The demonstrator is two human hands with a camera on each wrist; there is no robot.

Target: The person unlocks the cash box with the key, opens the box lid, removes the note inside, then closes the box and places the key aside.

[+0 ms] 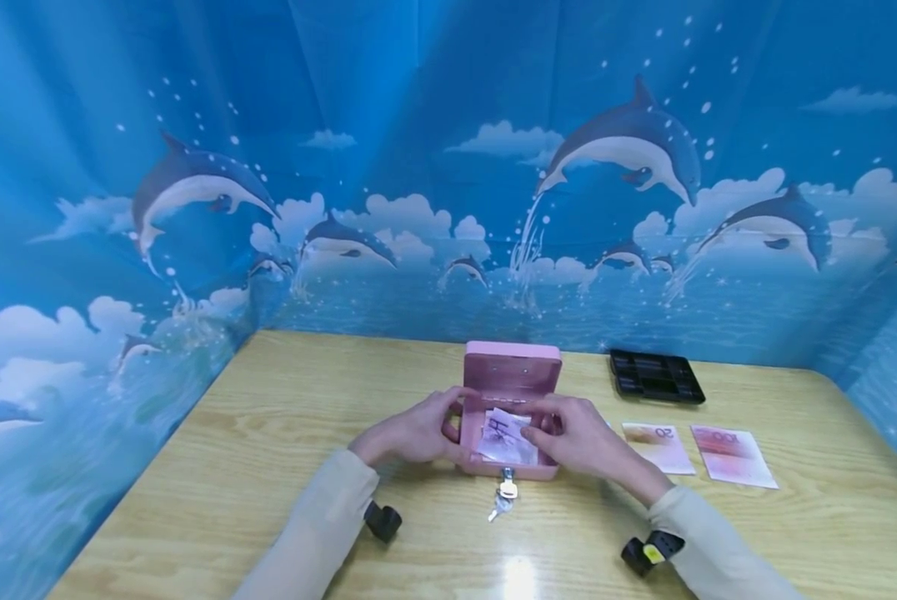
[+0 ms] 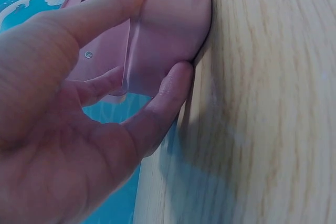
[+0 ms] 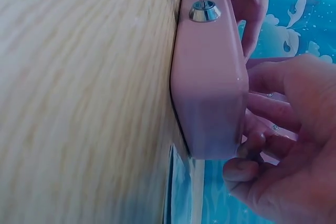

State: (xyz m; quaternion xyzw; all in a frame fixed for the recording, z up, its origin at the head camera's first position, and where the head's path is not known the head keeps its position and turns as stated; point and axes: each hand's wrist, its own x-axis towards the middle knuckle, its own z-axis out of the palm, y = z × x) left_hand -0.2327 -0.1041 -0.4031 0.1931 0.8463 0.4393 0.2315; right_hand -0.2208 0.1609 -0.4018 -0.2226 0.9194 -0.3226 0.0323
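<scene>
A pink cash box [image 1: 527,472] stands on the table with its lid [image 1: 512,377] raised at the back. Inside it lie purple-printed banknotes [image 1: 510,443]. My left hand [image 1: 424,429] holds the box's left side, thumb near the front corner and index finger towards the rear; the left wrist view shows its fingertips against the pink wall. Over the right rim reaches my right hand [image 1: 579,433], its thumb on the banknotes and the index finger apart from it near the hinge. In the right wrist view, its longer fingertips are hidden inside the box. Keys [image 1: 505,493] hang from the front lock [image 3: 205,12].
Right of the box, a banknote marked 20 [image 1: 658,450] and a reddish one marked 100 [image 1: 734,457] lie flat on the wooden table [image 1: 283,417]. Behind them sits a black compartment tray [image 1: 655,377]. A blue dolphin-print curtain [image 1: 418,167] hangs along the table's back edge.
</scene>
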